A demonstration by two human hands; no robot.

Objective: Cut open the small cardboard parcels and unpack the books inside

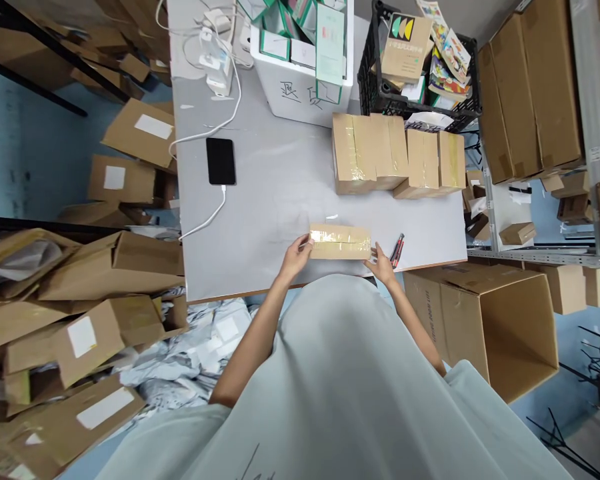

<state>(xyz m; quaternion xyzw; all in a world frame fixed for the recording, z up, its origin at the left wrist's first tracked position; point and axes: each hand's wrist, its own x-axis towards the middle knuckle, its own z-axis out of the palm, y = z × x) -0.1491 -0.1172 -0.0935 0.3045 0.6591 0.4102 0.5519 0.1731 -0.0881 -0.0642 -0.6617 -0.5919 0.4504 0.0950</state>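
A small cardboard box (340,251) with shiny clear tape along its top lies near the front edge of the grey table (270,200). At its left end, my left hand (298,256) grips it with thumb and fingers. My right hand (380,264) is at the opposite end, its fingers against the box's corner. Just to the right of that hand lies a red and black box cutter (397,251). Behind the box, several taped cardboard boxes (354,153) stand in a row.
A white bin (295,97) of green-and-white boxes and a black crate (375,87) of books stand at the back. At left are a phone (221,161) on a cable and a power strip (217,67). Cartons (125,267) pile up left; an open carton (450,293) stands right.
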